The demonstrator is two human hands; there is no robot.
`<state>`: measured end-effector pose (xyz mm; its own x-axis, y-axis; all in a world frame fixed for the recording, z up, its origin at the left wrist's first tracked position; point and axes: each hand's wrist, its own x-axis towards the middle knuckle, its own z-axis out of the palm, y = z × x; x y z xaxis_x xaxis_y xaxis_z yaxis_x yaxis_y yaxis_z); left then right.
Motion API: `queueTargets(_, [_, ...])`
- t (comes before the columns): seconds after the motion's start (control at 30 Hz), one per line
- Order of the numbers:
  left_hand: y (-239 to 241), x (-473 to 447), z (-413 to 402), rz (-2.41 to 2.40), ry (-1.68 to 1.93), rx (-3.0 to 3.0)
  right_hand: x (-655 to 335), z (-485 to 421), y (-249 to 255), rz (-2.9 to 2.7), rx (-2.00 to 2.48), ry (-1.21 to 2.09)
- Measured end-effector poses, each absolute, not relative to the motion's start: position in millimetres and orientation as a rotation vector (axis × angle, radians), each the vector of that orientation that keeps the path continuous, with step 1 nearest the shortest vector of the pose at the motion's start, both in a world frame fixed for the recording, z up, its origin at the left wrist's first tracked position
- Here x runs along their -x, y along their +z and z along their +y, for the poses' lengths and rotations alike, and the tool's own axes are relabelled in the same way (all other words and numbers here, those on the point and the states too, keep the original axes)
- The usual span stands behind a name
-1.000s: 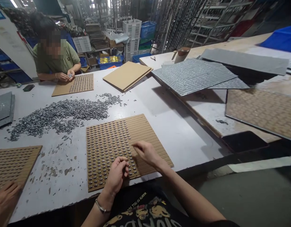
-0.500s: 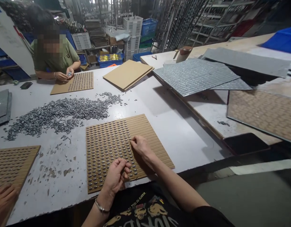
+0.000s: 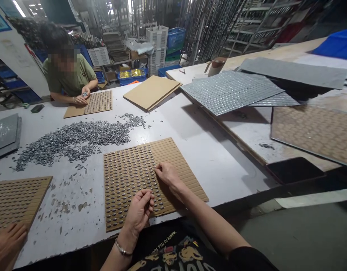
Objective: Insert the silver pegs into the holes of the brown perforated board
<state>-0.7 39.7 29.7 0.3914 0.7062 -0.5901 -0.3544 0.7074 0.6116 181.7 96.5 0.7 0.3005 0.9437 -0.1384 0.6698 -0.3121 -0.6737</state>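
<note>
A brown grooved board (image 3: 180, 165) lies before me on the white table, its left part covered with rows of small dark oval metal pieces (image 3: 128, 169). My left hand (image 3: 139, 210), a bracelet on its wrist, is turned partly palm-up over the board's near edge with its fingers curled closed. What those fingers hold is hidden. At the right end of the filled rows, my right hand (image 3: 168, 175) pinches its fingertips down at the board. Anything between these fingertips is too small to make out. Bare grooves run to the right of this hand.
A loose heap of metal pieces (image 3: 77, 137) lies beyond my board. Across the table a co-worker (image 3: 73, 77) bends over a similar board (image 3: 100, 101). Another person's hand (image 3: 12, 237) rests on a board at left. Stacked brown boards (image 3: 150, 92), grey ribbed sheets (image 3: 232, 92) and a mug (image 3: 217, 66) stand further off.
The view has shifted slightly, so the far co-worker and the left-hand board sit further right in the picture. Both my hands keep nearly the same place and pose over the board.
</note>
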Motion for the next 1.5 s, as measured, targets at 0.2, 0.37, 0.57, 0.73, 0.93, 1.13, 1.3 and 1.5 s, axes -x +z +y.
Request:
queueTargets(0.2, [28, 2, 42, 0.969, 0.728, -0.389, -183, 93, -4, -1.354, 2.003, 0.638])
queueTargets(0.37, [27, 6, 38, 0.952, 0.771, -0.365, -166, 50, 18, -1.462, 1.570, 0.801])
queueTargets(0.57, [22, -5, 28, 0.995, 0.784, -0.443, -148, 6, 18, -1.496, 1.406, 0.961])
queueTargets(0.73, [19, -7, 23, 1.045, 0.763, -0.561, -154, 5, 14, -1.536, 1.358, 1.092])
queueTargets(0.93, [24, -10, 23, 0.939, 0.791, -0.448, -169, 12, 3, -1.621, 1.484, 0.917])
queueTargets(1.13, [35, -8, 25, 0.980, 0.752, -0.521, -191, 31, -1, -1.651, 1.879, 0.506])
queueTargets(1.3, [33, -4, 29, 1.031, 0.706, -0.583, -195, 46, 3, -1.693, 2.096, 0.498])
queueTargets(1.5, [32, -1, 37, 1.067, 0.749, -0.559, -180, 67, -1, -1.554, 2.032, 0.492])
